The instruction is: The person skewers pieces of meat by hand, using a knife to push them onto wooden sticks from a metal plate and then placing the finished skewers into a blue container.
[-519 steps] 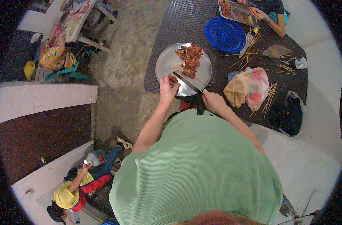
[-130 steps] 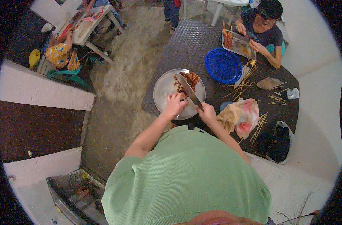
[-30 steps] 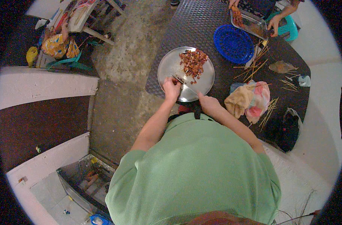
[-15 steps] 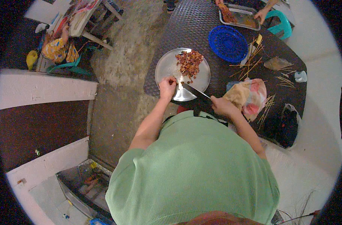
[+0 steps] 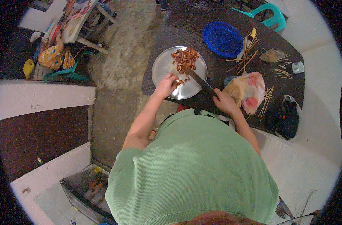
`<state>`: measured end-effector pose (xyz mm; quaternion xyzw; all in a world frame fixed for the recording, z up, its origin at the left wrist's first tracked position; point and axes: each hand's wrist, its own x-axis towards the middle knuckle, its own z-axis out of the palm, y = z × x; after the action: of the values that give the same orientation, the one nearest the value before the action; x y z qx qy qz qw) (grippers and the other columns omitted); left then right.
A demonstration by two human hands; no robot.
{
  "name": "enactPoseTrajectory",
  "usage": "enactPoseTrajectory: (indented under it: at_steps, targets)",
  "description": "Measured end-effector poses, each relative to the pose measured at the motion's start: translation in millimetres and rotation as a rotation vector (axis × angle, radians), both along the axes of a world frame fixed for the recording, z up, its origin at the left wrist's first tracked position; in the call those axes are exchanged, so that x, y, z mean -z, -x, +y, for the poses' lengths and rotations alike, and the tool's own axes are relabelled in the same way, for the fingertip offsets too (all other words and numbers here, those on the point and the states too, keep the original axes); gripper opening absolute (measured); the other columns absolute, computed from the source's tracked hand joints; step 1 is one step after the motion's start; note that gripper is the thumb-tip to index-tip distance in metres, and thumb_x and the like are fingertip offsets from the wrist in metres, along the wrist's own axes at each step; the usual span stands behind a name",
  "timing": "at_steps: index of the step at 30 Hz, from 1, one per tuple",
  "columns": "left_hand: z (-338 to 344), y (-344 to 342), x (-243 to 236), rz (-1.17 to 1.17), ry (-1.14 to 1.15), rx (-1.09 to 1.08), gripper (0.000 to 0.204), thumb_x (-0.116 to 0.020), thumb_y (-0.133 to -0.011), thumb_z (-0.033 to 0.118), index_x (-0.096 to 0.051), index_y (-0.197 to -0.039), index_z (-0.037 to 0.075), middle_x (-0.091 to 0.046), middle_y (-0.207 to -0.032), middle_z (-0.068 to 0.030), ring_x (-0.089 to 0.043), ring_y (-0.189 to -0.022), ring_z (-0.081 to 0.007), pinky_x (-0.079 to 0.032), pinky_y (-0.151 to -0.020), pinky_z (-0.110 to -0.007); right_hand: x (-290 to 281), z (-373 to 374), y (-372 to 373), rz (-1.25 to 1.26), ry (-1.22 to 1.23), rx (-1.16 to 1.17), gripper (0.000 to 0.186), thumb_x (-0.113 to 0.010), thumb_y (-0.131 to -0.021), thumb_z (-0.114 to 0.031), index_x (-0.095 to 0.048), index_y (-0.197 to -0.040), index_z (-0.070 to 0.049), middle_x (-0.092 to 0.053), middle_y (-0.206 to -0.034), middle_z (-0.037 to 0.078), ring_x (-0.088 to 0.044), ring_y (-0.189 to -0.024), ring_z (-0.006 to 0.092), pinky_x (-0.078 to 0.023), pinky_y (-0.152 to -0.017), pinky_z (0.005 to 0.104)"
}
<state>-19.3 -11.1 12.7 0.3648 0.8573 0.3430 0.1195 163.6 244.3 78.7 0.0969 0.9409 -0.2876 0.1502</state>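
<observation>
Knife (image 5: 198, 79): gripped in right hand (image 5: 225, 102), blade against chopped meat (image 5: 184, 59).
Left hand (image 5: 166, 86): curled over plate (image 5: 162, 66); grasp cannot be told.

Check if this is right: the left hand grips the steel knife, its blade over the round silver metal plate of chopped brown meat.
Not the left hand: the head view shows the right hand gripping the steel knife, its blade over the round silver metal plate of chopped brown meat.
</observation>
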Motion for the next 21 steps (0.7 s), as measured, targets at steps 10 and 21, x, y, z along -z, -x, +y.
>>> enactPoseTrajectory:
  at_steps: [10, 21]
  targets:
    - [4.2, 5.9, 3.8, 0.155, 0.024, 0.245, 0.024, -0.071, -0.071, 0.01, -0.064, -0.095, 0.008, -0.057, -0.097, -0.0096, -0.056, -0.099, -0.03, -0.048, -0.085, -0.039, 21.7, -2.1, -18.9, 0.021, -0.026, 0.061, 0.025, -0.051, -0.09, -0.025, -0.048, -0.108, -0.008, -0.064, -0.084, 0.024, -0.063, -0.08, 0.0438, -0.048, -0.069, 0.0563]
    - [18.7, -12.0, 15.3, 0.147, 0.043, 0.073, 0.025, -0.069, -0.078, 0.016, -0.062, -0.1, 0.007, -0.057, -0.098, -0.0123, -0.058, -0.095, -0.0332, -0.049, -0.082, -0.042, 29.4, -15.5, -23.7, 0.12, -0.159, -0.032, 0.024, -0.052, -0.087, -0.024, -0.05, -0.105, -0.008, -0.062, -0.075, 0.022, -0.061, -0.07, 0.0432, -0.048, -0.062, 0.0547]
